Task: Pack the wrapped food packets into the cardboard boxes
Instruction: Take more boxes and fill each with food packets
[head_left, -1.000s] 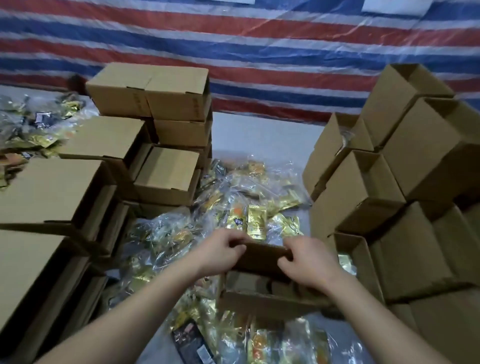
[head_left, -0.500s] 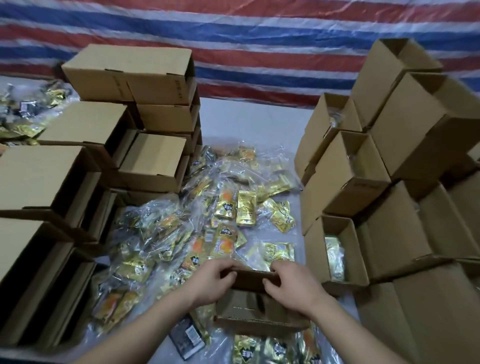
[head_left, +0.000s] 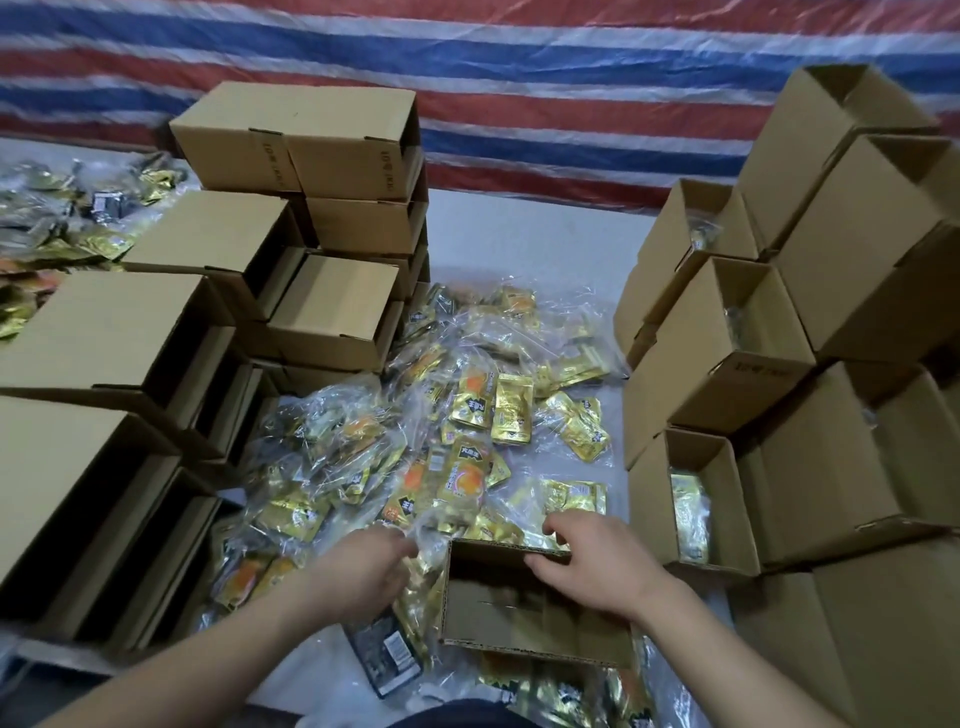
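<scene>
Leaving the one open box, left hand pinches a packet bag; right hand grips its rim.

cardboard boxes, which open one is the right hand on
The small open brown cardboard box nearest the camera, sitting among the gold packets; the right hand rests on its far rim, unlike the boxes stacked at either side.

Two bare forearms reach forward, hands close together.
Left hand fingers curl downward; right hand curls, fingers bent forward.
</scene>
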